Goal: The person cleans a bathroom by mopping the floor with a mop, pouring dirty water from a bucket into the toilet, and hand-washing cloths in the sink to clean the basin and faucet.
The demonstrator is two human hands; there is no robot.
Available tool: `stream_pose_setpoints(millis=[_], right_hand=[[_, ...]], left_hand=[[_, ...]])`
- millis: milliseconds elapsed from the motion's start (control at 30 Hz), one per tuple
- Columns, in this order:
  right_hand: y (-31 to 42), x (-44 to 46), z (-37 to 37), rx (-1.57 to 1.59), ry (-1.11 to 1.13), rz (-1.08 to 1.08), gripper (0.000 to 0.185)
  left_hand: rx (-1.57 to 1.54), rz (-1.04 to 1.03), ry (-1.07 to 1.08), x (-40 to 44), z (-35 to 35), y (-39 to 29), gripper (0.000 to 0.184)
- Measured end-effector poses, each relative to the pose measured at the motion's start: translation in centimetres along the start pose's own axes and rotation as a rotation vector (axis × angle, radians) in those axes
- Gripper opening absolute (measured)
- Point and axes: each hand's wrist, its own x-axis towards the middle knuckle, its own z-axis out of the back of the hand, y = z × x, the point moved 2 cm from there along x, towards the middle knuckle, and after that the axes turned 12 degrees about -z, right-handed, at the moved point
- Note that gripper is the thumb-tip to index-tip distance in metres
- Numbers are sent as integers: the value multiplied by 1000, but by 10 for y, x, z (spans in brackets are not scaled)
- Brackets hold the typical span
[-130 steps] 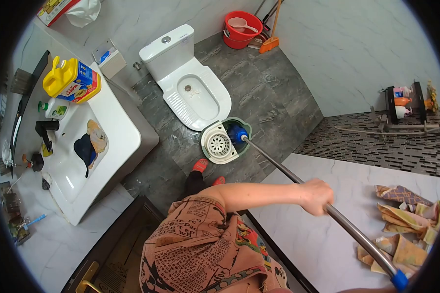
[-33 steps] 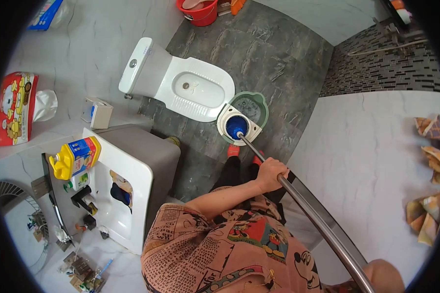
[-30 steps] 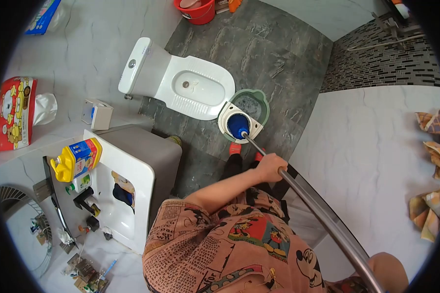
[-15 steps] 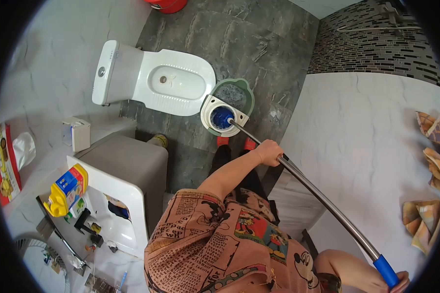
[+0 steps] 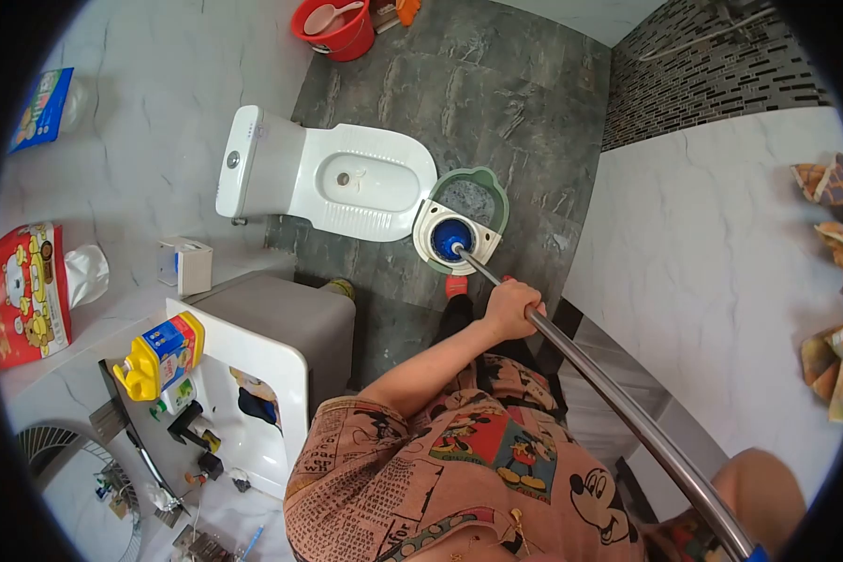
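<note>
My left hand (image 5: 513, 310) is wrapped round the steel handle of a mop (image 5: 618, 405). The handle runs from the lower right up to the spin bucket. Its blue mop head (image 5: 451, 236) sits in the round white wringer basket (image 5: 428, 223) of the green mop bucket (image 5: 503, 211), which holds cloudy water. At the bottom right edge a bit of the mop's blue grip shows. My right arm bends down there, and its hand lies outside the picture.
A white squat toilet (image 5: 370, 225) stands against the bucket's left side. At the back is a red pail (image 5: 339, 47) with a pink dipper (image 5: 332, 17). On the left are a sink (image 5: 295, 412), a yellow bottle (image 5: 164, 356) and a tissue pack (image 5: 30, 295).
The view has shifted, so the toilet and bucket appear lower and farther right. My right hand has left the picture at the lower right; the mop head is still in the wringer basket.
</note>
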Motion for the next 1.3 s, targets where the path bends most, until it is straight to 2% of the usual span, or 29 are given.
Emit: stream_pose_setpoints(millis=[133,233,300,333,367,400,600,800,900,1100,1300], right_hand=[[-1,16,7,19,29,-105,23],[-20,15,27,-17,-23,-184,24],[-32,-4,43,-64,-103,-217,25],[-39,-19,47,-151,-134,-157,22],[-38,-33,51,-236,-164,-98,27],[-38,-38,55,-255,-198,-113,26],[-56,-42,68,-259,-368,-145,25],[-68,-34,86,-270,-364,-184,25],[-59,-32,95,-247,-372,-42,23],[-69,-28,102,-273,-437,-33,21],[-70,-24,107,-306,-410,-236,25]], left_hand=[[-43,-7,540,13,12,29,20],[-118,41,453,18,3,52,17],[-34,66,373,17,-13,62,13],[-22,53,330,15,-26,70,12],[-11,42,287,15,-36,75,11],[-15,-39,243,17,-42,76,12],[-66,-73,362,30,-53,96,8],[-97,-64,398,42,-52,107,7],[-131,-92,389,45,-55,114,7],[-145,-110,407,49,-57,121,7],[-150,-103,355,48,-55,121,8]])
